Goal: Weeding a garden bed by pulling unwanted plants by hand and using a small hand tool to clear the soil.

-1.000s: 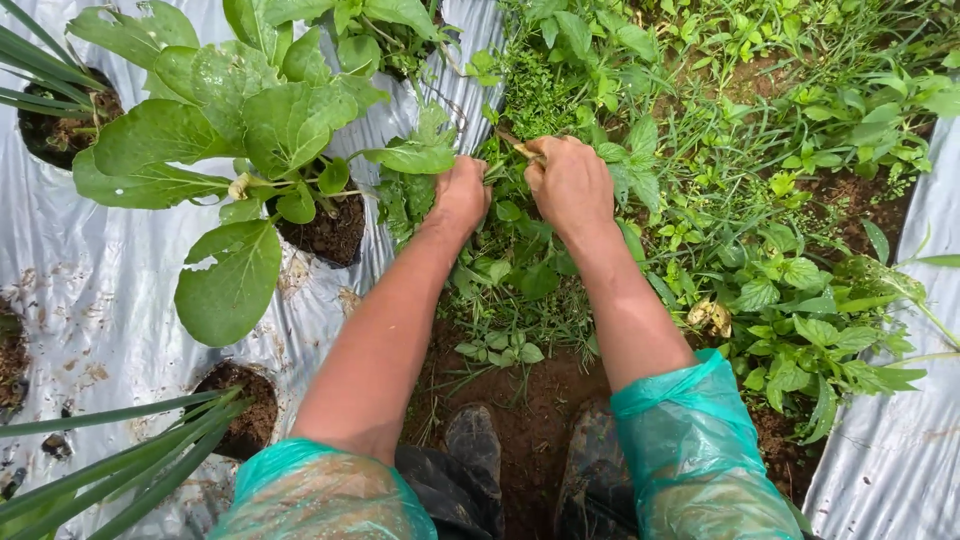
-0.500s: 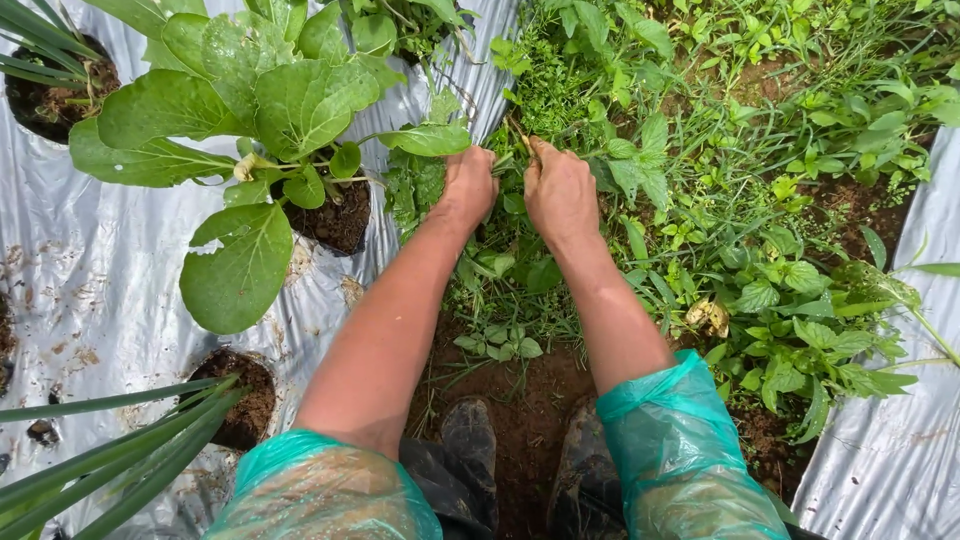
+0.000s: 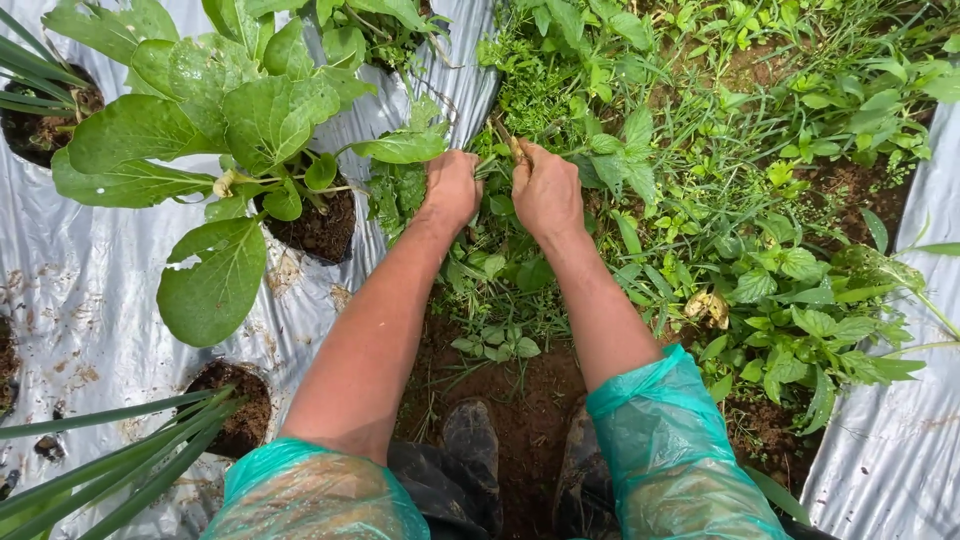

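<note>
Both of my hands reach forward into a thick patch of green weeds (image 3: 640, 170) growing in the soil furrow. My left hand (image 3: 450, 190) is closed around weed stems at the edge of the silver plastic mulch (image 3: 90, 300). Just to its right, my right hand (image 3: 545, 190) grips a bunch of stems, a pale stalk showing above its knuckles. Teal plastic sleeves (image 3: 670, 440) cover my upper arms. My dark boots (image 3: 470, 445) stand on bare brown soil below.
A broad-leaved vegetable plant (image 3: 230, 120) grows from a hole in the mulch left of my hands. An unplanted soil hole (image 3: 235, 400) and long narrow leaves (image 3: 110, 460) lie at lower left. More silver mulch (image 3: 890, 440) borders the furrow on the right.
Both hands have shifted slightly up and forward into the weeds, staying closed on the stems. The view has tilted a little.
</note>
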